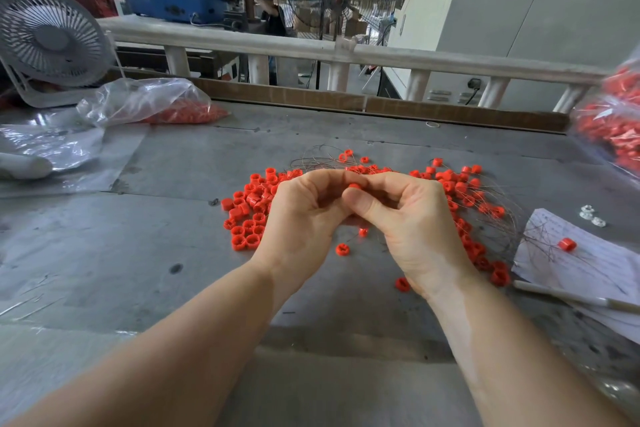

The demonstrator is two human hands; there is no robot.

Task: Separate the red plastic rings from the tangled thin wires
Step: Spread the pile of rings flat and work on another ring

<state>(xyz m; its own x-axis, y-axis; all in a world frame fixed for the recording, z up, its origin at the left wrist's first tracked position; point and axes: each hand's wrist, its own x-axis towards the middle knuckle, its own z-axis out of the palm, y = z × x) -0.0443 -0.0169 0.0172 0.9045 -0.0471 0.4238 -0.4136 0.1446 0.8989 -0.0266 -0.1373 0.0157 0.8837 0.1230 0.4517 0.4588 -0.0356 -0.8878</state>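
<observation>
You've got one red ring (354,185) pinched between both hands – left hand (304,215), right hand (412,218) – mid-table, probably to slide it off the wires (498,236)

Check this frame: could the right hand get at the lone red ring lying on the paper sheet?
Probably yes. The lone red ring sits exposed on the paper sheet, just right of the right hand, nothing covering it. That hand would first have to release the ring it pinches.
</observation>
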